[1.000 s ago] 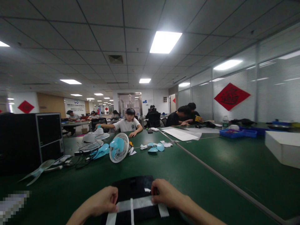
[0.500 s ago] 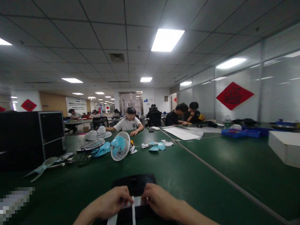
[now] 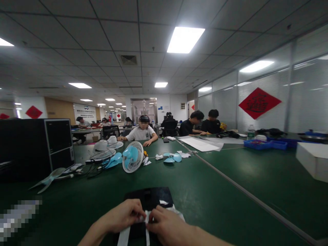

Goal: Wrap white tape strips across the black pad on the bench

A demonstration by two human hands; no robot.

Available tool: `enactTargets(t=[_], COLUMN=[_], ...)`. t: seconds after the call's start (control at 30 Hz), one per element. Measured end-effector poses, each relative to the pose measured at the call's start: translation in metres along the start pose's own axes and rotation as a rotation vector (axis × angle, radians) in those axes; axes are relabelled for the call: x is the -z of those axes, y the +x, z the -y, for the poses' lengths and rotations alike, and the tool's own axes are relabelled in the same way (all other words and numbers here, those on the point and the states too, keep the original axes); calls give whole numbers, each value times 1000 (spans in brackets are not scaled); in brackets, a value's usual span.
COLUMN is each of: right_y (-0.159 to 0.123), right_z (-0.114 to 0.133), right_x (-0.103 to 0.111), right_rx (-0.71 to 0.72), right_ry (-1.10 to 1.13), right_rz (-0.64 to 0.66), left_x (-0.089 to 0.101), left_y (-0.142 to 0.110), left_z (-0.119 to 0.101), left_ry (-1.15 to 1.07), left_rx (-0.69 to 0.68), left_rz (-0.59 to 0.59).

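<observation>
A flat black object (image 3: 133,194) lies on the green table in front of me; its exact kind does not show. Over it runs a narrow white strip (image 3: 147,235), upright in the view between my hands. My left hand (image 3: 128,213) is closed in a pinch at the strip's upper end. Touching the strip from the other side, my right hand (image 3: 166,223) has its thumb and fingers pressed together. A wider white band (image 3: 124,236) hangs below my left hand. White, sheet-like material (image 3: 178,212) shows behind my right hand, partly hidden by it.
Further back stand a small fan (image 3: 132,157), loose blue fan blades (image 3: 172,157) and white fan parts (image 3: 101,146). A black computer case (image 3: 58,143) is at left. White sheets (image 3: 201,143), blue trays (image 3: 263,145) and a white box (image 3: 312,160) are at right. Across the table sits a person (image 3: 143,133).
My right hand has moved left, closer to my left hand and the strip. White material now shows behind my right hand. The view has shifted slightly.
</observation>
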State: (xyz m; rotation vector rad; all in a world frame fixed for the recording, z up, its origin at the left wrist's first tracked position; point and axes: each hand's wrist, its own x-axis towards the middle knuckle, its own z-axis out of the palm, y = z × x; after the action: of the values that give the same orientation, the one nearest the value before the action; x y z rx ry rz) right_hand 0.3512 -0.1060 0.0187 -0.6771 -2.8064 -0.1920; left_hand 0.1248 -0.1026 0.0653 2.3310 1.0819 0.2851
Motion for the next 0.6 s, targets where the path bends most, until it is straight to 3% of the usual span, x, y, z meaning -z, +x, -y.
enactTargets(t=[0.37,0.6], right_y=[-8,3], right_z=[0,0], right_x=[-3,5], right_rx=[204,-20], right_ry=[-3,194], right_rz=[9,17], left_x=[-1,-3], left_y=[0,3], left_z=[2,7], left_ry=[-19,-21], left_rx=[12,-1], left_rz=[-20,-37])
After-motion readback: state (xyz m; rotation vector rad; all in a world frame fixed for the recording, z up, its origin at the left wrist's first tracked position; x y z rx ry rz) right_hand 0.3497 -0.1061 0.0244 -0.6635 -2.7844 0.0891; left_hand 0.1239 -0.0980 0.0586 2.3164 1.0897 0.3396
